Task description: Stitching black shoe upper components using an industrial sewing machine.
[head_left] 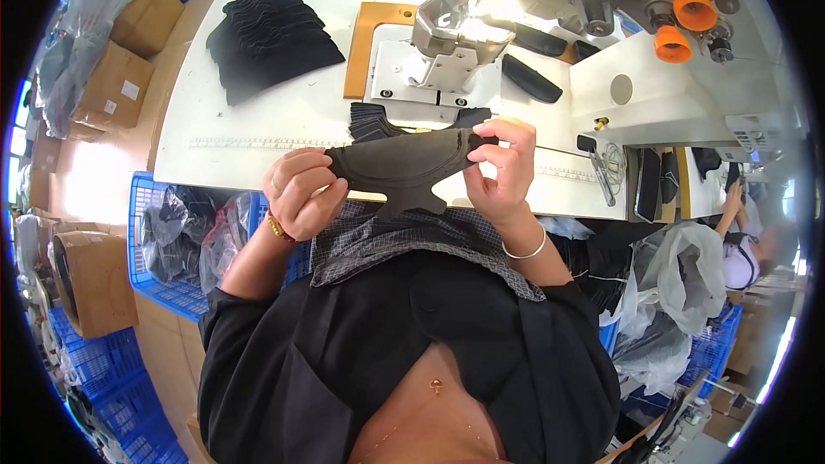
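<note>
Between my two hands a dark fabric piece (pixel 395 165) with a curved stitched seam is stretched out above the table's near edge. My left hand (pixel 305 193) pinches its left end, fingers curled. Its right end is pinched between the thumb and fingers of my right hand (pixel 505 167). Just behind it, a fanned stack of black cut pieces (pixel 374 123) lies in front of the sewing machine (pixel 447 51). A larger stack of black cut fabric pieces (pixel 271 41) rests on the white table (pixel 258 133) at the far left.
Black curved pieces (pixel 531 77) lie right of the machine head. Small snips (pixel 599 170) sit on the table's right side. Blue crates (pixel 172 288) with plastic-wrapped goods stand left of my lap; cardboard boxes (pixel 112 90) line the floor. Another person (pixel 741 253) works at the far right.
</note>
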The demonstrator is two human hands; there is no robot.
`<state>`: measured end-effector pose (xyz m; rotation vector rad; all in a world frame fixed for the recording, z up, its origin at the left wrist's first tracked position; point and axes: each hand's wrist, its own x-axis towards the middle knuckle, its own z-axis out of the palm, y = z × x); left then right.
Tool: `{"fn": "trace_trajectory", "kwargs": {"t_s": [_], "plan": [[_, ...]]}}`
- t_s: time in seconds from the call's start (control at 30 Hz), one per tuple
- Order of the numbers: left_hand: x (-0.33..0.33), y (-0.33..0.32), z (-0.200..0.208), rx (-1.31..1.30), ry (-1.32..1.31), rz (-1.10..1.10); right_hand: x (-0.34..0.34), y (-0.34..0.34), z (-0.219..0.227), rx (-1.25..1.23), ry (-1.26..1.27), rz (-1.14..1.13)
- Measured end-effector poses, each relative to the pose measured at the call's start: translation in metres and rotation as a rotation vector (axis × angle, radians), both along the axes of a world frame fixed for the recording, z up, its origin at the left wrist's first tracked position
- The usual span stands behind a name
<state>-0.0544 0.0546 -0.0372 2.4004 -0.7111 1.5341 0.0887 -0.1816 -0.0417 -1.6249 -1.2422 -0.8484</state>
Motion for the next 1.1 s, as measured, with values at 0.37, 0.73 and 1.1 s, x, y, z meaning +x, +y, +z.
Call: {"fn": "trace_trajectory", "kwargs": {"t_s": [0.37, 0.73, 1.1], "plan": [[0.004, -0.012, 0.007, -0.169, 0.123, 0.100, 0.001, 0.001, 0.002, -0.067, 0.114, 0.088], [0.008, -0.012, -0.009, -1.292, 1.091, -0.170, -0.003, -0.008, 0.008, -0.065, 1.121, 0.321], [0.010, -0.012, -0.014, -1.296, 1.155, -0.239, -0.001, -0.005, 0.001, 0.023, 1.060, 0.306]]}}
